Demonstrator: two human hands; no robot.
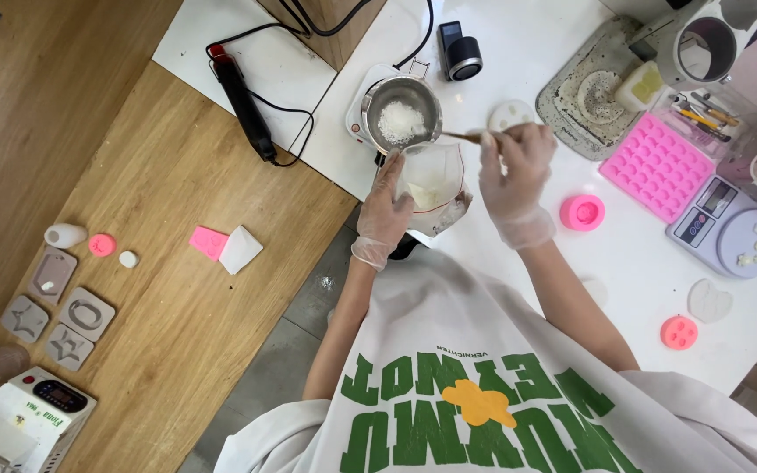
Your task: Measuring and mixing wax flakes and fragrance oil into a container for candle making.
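I am gripping the clear plastic bag of white flakes (431, 180) in my gloved left hand (385, 213), while my right hand (516, 175), fingers pinched on a thin wooden stick (464, 136), is scooping flakes toward the small steel pot (402, 107) just above; the next move, I judge, calls for a steady tip over its rim

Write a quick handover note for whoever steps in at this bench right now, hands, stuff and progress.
Left hand, gloved: grip on a clear plastic bag of white flakes, held open beside the metal pot.
Right hand, gloved: grip on a thin wooden stick whose tip reaches the bag's mouth at the pot's edge.
The pot sits on a small white hotplate and already holds a heap of white flakes, not yet melted.
Flakes remain in the bag.
The pink tray mould and the round pink mould on the white table look unfilled.
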